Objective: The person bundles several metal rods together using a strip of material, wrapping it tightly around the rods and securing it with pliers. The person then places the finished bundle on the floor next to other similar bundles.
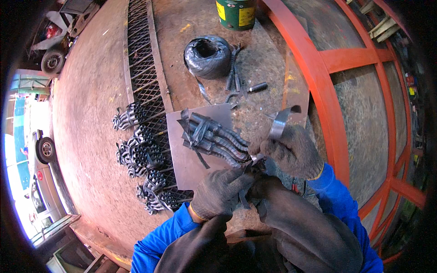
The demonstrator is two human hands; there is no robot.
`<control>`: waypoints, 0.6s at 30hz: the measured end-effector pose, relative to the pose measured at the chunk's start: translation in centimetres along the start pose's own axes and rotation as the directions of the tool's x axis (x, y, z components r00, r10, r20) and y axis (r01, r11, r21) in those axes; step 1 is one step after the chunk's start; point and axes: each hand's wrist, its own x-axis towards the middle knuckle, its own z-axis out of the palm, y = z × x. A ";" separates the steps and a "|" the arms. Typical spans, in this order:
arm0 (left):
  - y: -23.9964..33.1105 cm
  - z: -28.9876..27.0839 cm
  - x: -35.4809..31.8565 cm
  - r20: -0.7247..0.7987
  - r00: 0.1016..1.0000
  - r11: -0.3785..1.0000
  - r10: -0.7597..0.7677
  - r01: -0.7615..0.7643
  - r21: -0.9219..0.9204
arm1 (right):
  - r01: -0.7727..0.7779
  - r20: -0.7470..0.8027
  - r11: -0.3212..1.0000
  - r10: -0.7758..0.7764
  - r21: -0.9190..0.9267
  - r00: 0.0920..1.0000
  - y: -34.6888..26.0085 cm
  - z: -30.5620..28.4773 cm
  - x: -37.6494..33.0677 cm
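Note:
A bundle of dark ribbed rods (pixel 218 141) lies slantwise in front of me, its far end wrapped with black plastic strip. Under it rests a flat grey sheet (pixel 184 159). My left hand (pixel 218 193), in a dark knit glove, is closed at the near end of the bundle. Gloved alike, my right hand (pixel 293 152) is closed on a shiny black plastic strip (pixel 278 123), which curls up above the fist. Both hands meet at the rods' near end, where the fingers partly hide the strip.
Several similar rod bundles (pixel 141 150) lie to the left on a metal floor grate (pixel 148 59). Farther ahead are a roll of black plastic strip (pixel 207 59), loose rods (pixel 233 73), a short black cylinder (pixel 258 87) and a green bucket (pixel 236 17). An orange metal frame (pixel 325 77) stands at right.

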 end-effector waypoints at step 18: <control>0.2 0.3 -0.2 0.015 1.000 1.000 0.002 -0.001 -0.017 | -0.321 -0.106 0.867 0.304 -0.380 0.947 1.1 2.7 -3.3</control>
